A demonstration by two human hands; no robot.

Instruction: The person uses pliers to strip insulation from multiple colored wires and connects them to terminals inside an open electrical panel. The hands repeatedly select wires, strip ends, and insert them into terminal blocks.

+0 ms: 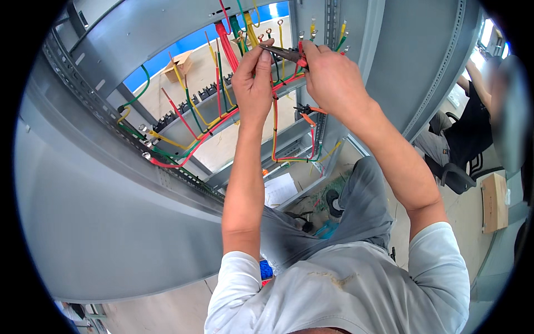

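My right hand (334,75) is closed around the red handles of a pair of long-nose pliers (283,53). Their dark jaws point left to the fingertips of my left hand (253,83). Thumb and finger of that hand are pinched together at the jaw tips; what lies between them is too small to make out. Yellow wires (250,30) drop from above just behind the left fingers. Around both hands stand several wire ends with ring lugs, such as a yellow lugged wire (281,42). Below them runs a bundle of red, green and yellow wires (222,115).
A grey metal cabinet frame (384,61) surrounds the work. Orange-handled cutters (306,114) rest by the wire bundle. Black terminal blocks (208,92) line a rail, with a cardboard box (179,65) beyond. Paper (281,189) lies below. Another person (470,122) sits at the right.
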